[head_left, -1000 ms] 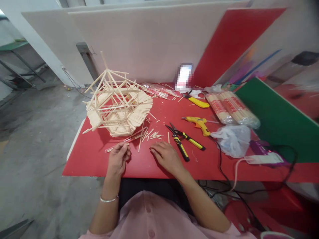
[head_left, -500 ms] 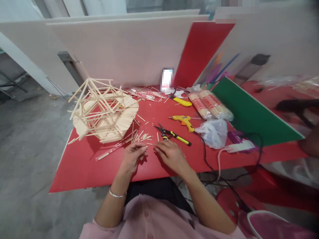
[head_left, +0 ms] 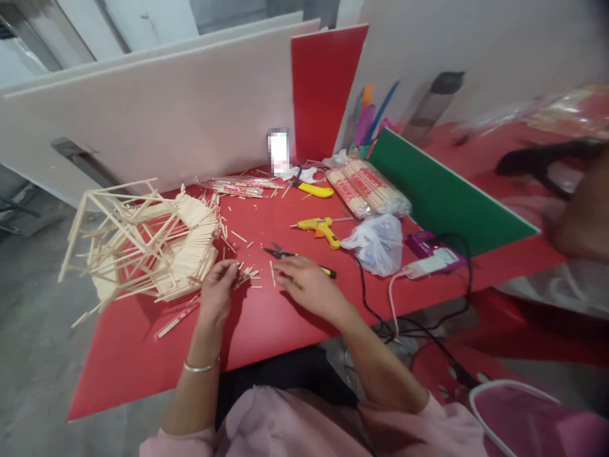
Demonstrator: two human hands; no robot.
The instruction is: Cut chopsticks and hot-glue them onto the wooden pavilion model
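My left hand (head_left: 219, 289) is beside a pile of short sticks (head_left: 248, 274), thumb and fingers pinched together; what they hold, if anything, is too small to make out. My right hand (head_left: 304, 282) hovers over the handles of the black and yellow pliers (head_left: 328, 271), fingers apart and bent, near a single short stick (head_left: 273, 273). Left of my left hand stands a stick-built model (head_left: 157, 247) with a fan of flat sticks. A yellow glue gun (head_left: 321, 230) lies beyond my right hand.
On the red table (head_left: 266, 330) are a yellow-handled cutter (head_left: 316, 190), stick bundles (head_left: 368, 187), a white plastic bag (head_left: 380, 244) and a power strip (head_left: 435, 263) with cables. A green board (head_left: 451, 197) leans at the right. Part of another person's arm (head_left: 583, 209) shows.
The view has turned to the right, so the table's things appear further left. My hands have moved apart, and my right hand now covers part of the pliers.
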